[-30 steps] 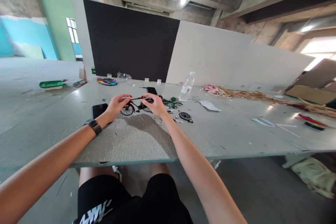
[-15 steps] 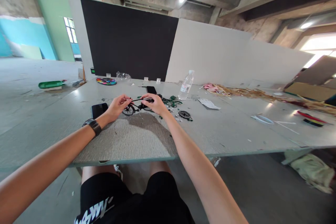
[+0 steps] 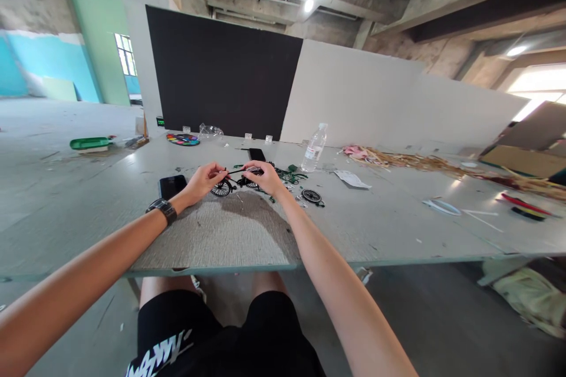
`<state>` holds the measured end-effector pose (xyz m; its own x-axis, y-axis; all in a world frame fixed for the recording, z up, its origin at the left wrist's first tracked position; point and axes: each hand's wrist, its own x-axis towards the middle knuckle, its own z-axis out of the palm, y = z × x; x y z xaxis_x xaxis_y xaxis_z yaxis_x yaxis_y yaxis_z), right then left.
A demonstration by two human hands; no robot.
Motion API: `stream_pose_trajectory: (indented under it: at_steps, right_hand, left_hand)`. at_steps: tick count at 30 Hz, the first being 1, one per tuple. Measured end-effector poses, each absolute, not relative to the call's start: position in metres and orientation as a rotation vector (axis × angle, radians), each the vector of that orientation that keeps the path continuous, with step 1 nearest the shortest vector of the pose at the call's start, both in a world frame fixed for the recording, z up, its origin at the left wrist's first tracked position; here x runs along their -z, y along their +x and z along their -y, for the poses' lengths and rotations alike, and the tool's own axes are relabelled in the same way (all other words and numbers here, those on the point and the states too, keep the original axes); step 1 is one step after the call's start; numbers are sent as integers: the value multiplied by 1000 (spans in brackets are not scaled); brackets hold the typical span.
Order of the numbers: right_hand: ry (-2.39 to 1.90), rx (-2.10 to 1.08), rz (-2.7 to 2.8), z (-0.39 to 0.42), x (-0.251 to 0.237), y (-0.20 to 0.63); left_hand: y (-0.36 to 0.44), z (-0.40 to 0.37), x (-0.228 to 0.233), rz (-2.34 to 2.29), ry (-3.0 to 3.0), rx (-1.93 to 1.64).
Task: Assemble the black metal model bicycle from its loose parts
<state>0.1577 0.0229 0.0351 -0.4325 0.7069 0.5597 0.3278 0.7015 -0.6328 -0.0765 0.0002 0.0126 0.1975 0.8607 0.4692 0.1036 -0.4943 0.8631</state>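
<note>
Between my hands stands a small black model bicycle (image 3: 221, 188), its spoked wheel showing below my left fingers. My left hand (image 3: 207, 181) pinches one end of the model near its front. On the other side my right hand (image 3: 262, 177) has thumb and fingers closed on the model's frame, partly hiding it. Just right of my right hand lie green and black plastic parts (image 3: 292, 174) and small silvery pieces. A loose spoked wheel (image 3: 311, 195) rests flat on the table nearby.
A dark phone (image 3: 171, 186) lies by my left wrist, another phone (image 3: 257, 155) behind my hands. A water bottle (image 3: 314, 148) stands at the back, with a paper sheet (image 3: 352, 179) to its right. A paint palette (image 3: 183, 139) sits far left, straw-like strips (image 3: 415, 162) far right.
The view has tilted up slightly, so the scene sits a little lower and to the right. Both hands keep their hold on the model bicycle with little visible movement.
</note>
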Motion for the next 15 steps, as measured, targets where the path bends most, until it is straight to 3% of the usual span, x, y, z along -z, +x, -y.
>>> stream_pose_trajectory:
  at_steps: [15]
  right_hand:
    - [-882, -336, 2118, -24, -29, 155]
  left_hand:
    - [-77, -9, 0, -807, 1573, -1291]
